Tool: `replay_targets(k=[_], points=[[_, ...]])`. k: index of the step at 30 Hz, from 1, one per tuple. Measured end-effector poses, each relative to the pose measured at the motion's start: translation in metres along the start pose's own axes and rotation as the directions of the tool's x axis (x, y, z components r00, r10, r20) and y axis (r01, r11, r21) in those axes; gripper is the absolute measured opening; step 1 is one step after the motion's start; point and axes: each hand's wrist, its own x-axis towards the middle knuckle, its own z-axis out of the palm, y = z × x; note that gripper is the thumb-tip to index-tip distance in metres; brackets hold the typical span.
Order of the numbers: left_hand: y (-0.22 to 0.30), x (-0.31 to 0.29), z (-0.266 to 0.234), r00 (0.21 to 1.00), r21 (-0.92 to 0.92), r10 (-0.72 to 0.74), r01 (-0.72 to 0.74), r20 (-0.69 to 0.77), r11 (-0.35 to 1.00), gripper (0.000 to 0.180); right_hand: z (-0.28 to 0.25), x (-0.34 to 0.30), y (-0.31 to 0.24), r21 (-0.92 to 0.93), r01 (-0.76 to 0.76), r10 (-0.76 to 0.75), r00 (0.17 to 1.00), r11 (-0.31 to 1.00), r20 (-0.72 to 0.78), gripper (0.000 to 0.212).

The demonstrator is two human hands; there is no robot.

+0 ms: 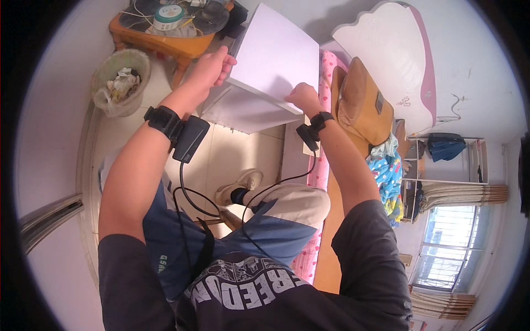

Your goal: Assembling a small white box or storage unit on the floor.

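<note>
- Left grip: bare hand, fingers loosely curled at the cabinet's left edge; whether it holds anything cannot be told.
- Right grip: bare hand, fingers folded in at the cabinet's near right edge; hold on the panel cannot be told.
- Cabinet: white, boxy, smooth flat top, straight edges; between the two grips and beyond them.
- Pink cloth: heart-patterned, along the bed's side, just right of the right grip.
- Cushion: tan and brown, plump, farther right.
- Wooden stool: orange-brown, beyond and left of the left grip, bearing a dark rounded tray.
- Bin: round, translucent plastic, crumpled paper inside; left of the left grip.
- Headboard: white, scalloped, pink-edged; beyond the right grip, rightward.
</note>
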Motion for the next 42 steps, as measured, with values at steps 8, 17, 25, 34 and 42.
replay_targets(k=[8, 17, 25, 34, 42], points=[[-0.003, 0.004, 0.000, 1.000, -0.014, -0.003, 0.003, -0.006, 1.000, 0.035, 0.006, 0.000, -0.013, 0.195, -0.114, 0.100, 0.992, 0.974, 0.081, 0.031], [-0.001, 0.001, 0.000, 1.000, -0.032, -0.024, 0.024, 0.002, 0.999, 0.034, 0.006, 0.004, 0.016, 0.000, -0.115, 0.114, 0.985, 0.993, -0.128, 0.030], [-0.001, 0.002, -0.002, 1.000, 0.003, 0.006, -0.006, 0.008, 1.000, 0.035, 0.014, 0.001, -0.035, 0.212, -0.133, 0.165, 0.977, 0.968, -0.138, 0.024], [-0.009, 0.003, 0.007, 0.993, 0.079, -0.082, 0.076, 0.079, 0.994, 0.039, 0.019, 0.004, -0.008, 0.197, -0.258, 0.310, 0.898, 0.946, -0.313, 0.025], [-0.015, -0.004, 0.004, 0.982, 0.171, -0.140, 0.117, 0.131, 0.978, 0.038, 0.087, -0.086, -0.120, 0.690, 0.292, 0.070, 0.893, 0.662, -0.445, 0.019]])
